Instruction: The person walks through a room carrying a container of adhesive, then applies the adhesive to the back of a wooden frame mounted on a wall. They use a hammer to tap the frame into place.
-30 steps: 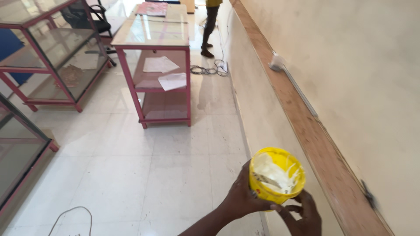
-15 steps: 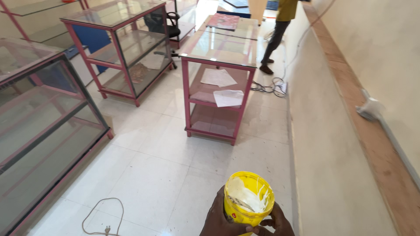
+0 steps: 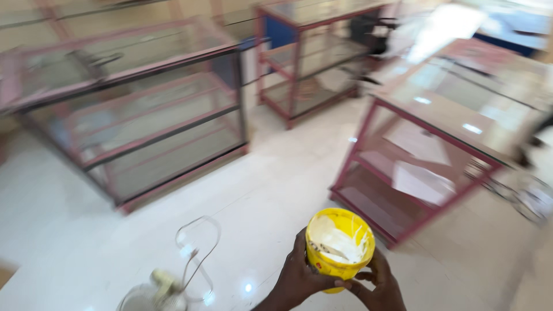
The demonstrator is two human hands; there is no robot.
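While the whole picture is smeared with motion blur, one thing is pretty clear: a yellow tub [image 3: 340, 249] is being carried, cupped from below near the bottom centre of the frame. The left hand [image 3: 299, 277] is wrapped around its left side and the right hand [image 3: 377, 283] is tucked under its lower right, so both are closed on it and meet beneath it. White paste can be seen smeared over the inside walls, and the tub is kept about upright with its mouth open to the camera. By the look of it, the carrying step is what's in hand, and for whatever comes next the tub would need to be kept level so nothing gets slopped out, with a steady grip kept under the base. A white cable [image 3: 199, 247] is looped on the pale floor [image 3: 271, 178] at lower left, close to the hands, with some roundish pale object [image 3: 152, 291] beside it, too blurred to be identified. Pink-framed glass cabinets are stood around: one big one [image 3: 144, 115] at upper left, another [image 3: 311, 63] at top centre, and a shelved one [image 3: 438, 150] at right, just above the tub in the frame.
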